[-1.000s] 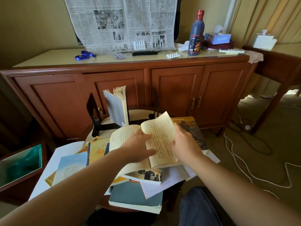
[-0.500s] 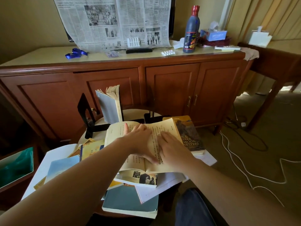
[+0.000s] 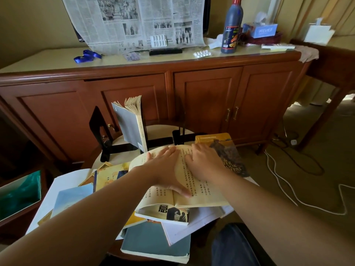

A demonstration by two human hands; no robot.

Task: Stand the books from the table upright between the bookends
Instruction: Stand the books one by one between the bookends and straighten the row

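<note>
**Two flat hands on one open book**

One open book [image 3: 194, 191] with yellowed pages lies face up on top of the pile on the round table [image 3: 123, 156], in front of the standing grey book. We see the left hand [image 3: 165, 171] pressing flat on its left page, fingers straight and together, thumb stretched out along the gutter. The right hand [image 3: 206, 163] lies flat on the right page, fingers straight and slightly apart, fingertips near the page's far edge. Neither hand grips anything.

The grey book [image 3: 130, 127] stands upright, pages fanned at the top, between the left bookend [image 3: 98, 129] and the right bookend [image 3: 179, 135], both black. It is closer to the left one but not touching it.

Right of the open book and touching it lies a brown-cover book [image 3: 228, 152], flat. Under and left of the open book: a yellow book [image 3: 107, 176], a pale blue book [image 3: 71, 198], white sheets. Nearer us than the open book lies a grey-green book [image 3: 153, 242] at the bottom of the pile.

Behind the grey book stands a wooden cabinet [image 3: 207, 98]. On it we note a newspaper [image 3: 134, 22], a dark bottle [image 3: 231, 29], a tissue box [image 3: 263, 30] and a blue ribbon [image 3: 86, 55]. A white cable [image 3: 288, 191] runs over the floor right of the table.
</note>
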